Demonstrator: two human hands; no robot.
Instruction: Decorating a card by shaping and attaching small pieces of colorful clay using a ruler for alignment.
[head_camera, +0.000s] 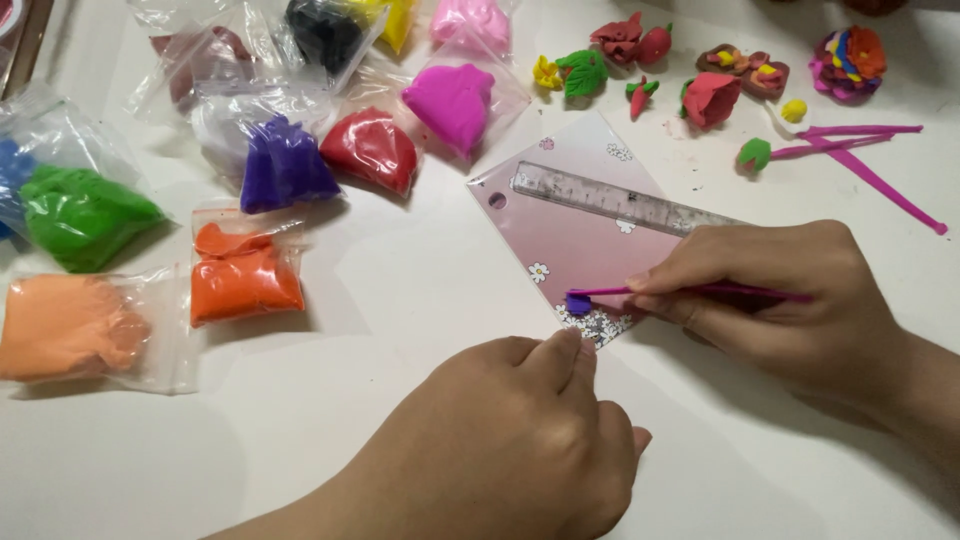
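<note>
Here, right grip (760, 300) clenched on pink tool (700, 291), purple clay (578, 303) at its tip, left grip (530, 440) curled empty beside

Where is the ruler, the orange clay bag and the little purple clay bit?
ruler (620, 200): head view, middle of strip.
orange clay bag (245, 280): head view, clay lump.
purple clay bit (578, 303): head view, its centre.

A thin magenta modelling stick (700, 291) lies nearly level, its tip pointing to nine o'clock. At that tip sits a small purple lump of clay (578, 303), touching the stick's end. The lump rests on a pink card (580, 240), a rectangle with small white flowers printed on it, turned so its corners point to roughly twelve and six o'clock; the lump sits near the six o'clock corner.
</note>
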